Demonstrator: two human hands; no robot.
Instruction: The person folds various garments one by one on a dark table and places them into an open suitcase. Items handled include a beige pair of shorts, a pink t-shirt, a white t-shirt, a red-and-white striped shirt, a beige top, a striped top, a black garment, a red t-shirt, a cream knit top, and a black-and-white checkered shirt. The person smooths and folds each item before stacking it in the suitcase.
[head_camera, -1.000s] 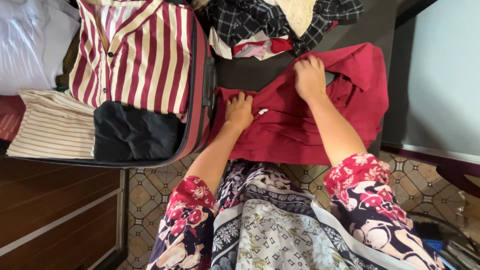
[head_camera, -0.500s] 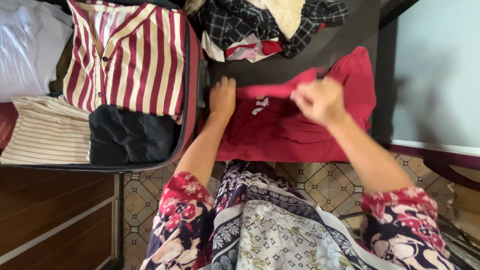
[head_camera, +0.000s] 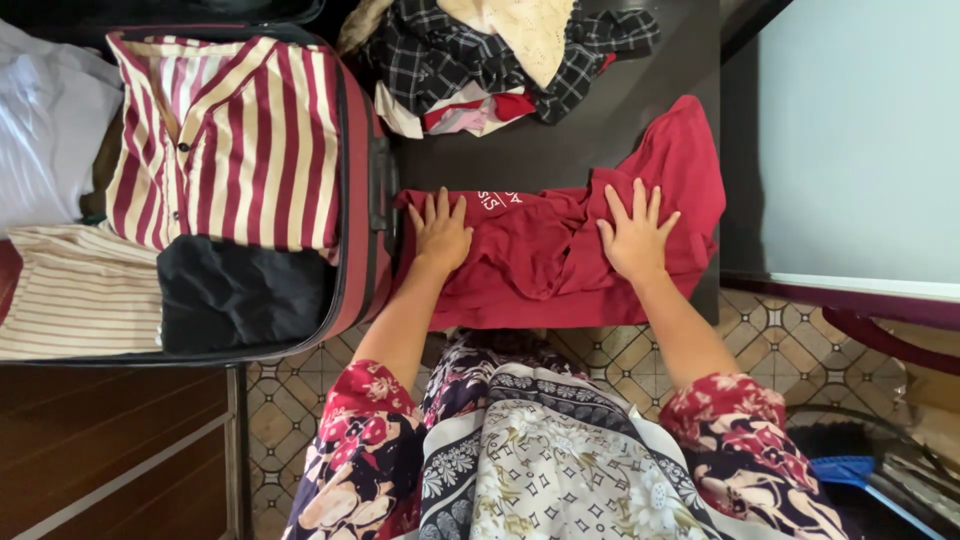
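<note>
Red shirt (head_camera: 540, 255), white print near collar: left hand (head_camera: 440, 235) & right hand (head_camera: 633, 235) pressed flat, fingers spread, beside open suitcase (head_camera: 365, 250).

The red shirt (head_camera: 545, 255) is soft, matt cloth with wrinkles. It lies on a dark, smooth, matt table (head_camera: 560, 150). The striped shirt (head_camera: 230, 140) in the suitcase (head_camera: 360, 240) is smooth woven cloth. The cabinet (head_camera: 110, 440) at the bottom left is shiny brown wood. The floor tiles (head_camera: 290, 400) look hard and glossy.

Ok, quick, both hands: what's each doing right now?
Left hand: open, flat on the red shirt.
Right hand: open, fingers spread, pressing the same shirt.
</note>
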